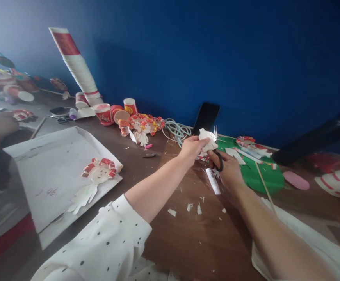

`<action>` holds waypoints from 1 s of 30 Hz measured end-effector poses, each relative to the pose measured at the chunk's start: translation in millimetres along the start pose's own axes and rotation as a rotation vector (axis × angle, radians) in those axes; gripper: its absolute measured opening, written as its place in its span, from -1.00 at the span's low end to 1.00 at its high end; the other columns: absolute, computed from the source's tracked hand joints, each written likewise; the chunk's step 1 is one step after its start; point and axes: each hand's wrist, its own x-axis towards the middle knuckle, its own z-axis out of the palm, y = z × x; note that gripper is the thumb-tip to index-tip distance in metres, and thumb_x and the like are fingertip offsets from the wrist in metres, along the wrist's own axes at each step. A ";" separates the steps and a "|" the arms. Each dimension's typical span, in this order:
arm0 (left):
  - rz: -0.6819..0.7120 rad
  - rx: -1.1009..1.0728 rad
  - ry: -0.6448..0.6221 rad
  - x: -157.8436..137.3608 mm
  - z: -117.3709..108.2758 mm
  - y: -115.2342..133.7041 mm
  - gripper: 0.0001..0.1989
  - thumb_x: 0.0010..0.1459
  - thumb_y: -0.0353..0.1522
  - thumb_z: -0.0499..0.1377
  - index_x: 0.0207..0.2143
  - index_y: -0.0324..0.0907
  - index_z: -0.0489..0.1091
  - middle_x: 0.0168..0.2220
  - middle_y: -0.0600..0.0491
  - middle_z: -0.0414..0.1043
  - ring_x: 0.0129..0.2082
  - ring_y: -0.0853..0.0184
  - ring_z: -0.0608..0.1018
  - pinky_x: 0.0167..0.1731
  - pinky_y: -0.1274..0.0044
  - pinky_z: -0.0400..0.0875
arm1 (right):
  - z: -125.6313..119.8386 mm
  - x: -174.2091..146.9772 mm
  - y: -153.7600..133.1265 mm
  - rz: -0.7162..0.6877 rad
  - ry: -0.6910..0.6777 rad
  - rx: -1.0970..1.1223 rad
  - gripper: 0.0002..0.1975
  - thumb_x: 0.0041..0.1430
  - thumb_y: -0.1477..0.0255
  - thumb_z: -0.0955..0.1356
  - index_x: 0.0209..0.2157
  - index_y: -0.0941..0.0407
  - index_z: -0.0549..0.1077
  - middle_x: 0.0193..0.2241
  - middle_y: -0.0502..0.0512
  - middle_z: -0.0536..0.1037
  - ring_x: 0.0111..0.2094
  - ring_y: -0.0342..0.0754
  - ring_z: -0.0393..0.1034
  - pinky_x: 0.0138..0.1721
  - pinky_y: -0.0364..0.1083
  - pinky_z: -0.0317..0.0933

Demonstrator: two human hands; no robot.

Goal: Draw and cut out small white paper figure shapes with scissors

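Note:
Between the thumb and fingers of my left hand (pixel 193 148) is a white paper cutout (pixel 207 137), held up above the table. My right hand (pixel 230 169) grips black-handled scissors (pixel 218 160), its fingers in the loops. The blades (pixel 215 132) point up, partly behind the paper; whether they are cutting it I cannot tell. Just below the hands lies a white glue stick (pixel 213 181). Small paper scraps (pixel 199 209) are scattered on the brown table in front of me. A red-and-white paper piece is partly hidden beneath my hands.
A white box lid (pixel 48 168) bears a paper figure (pixel 99 171). Behind stand paper cups (pixel 104 114), a tall leaning cup stack (pixel 82 72) and coiled cable (pixel 177 129). A phone (pixel 207 116) leans on the blue wall. Green paper (pixel 263 177) lies right. Another person's hand (pixel 2 127) is far left.

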 end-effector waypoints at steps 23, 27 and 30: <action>0.040 0.058 0.026 0.1 -0.1 -1.0 -0.78 0.02 -0.43 0.29 -0.59 -0.21 0.32 -0.67 0.15 0.26 -0.69 0.55 0.25 -0.63 0.61 0.11 | -2.4 0.9 0.1 -0.066 0.045 -0.097 -0.59 0.03 0.13 0.43 -0.66 0.11 0.35 -0.72 -0.07 0.28 -0.59 -0.18 0.09 -0.55 -0.13 -0.03; 0.043 0.059 0.020 2.9 -2.3 -3.3 -0.83 0.04 -0.41 0.29 -0.54 -0.21 0.36 -0.66 0.15 0.27 -0.68 0.54 0.28 -0.61 0.62 0.15 | -2.8 3.7 2.8 -0.046 0.094 -0.051 -0.58 0.00 0.09 0.44 -0.66 0.11 0.37 -0.70 -0.05 0.32 -0.60 -0.18 0.12 -0.54 -0.14 0.02; 0.045 0.040 0.014 6.3 -4.3 -4.7 -0.88 0.05 -0.41 0.28 -0.48 -0.22 0.39 -0.61 0.11 0.34 -0.66 0.50 0.34 -0.58 0.60 0.22 | -2.5 6.1 5.1 -0.023 0.121 0.005 -0.58 -0.02 0.05 0.44 -0.61 0.11 0.41 -0.68 -0.04 0.35 -0.61 -0.18 0.13 -0.56 -0.14 0.04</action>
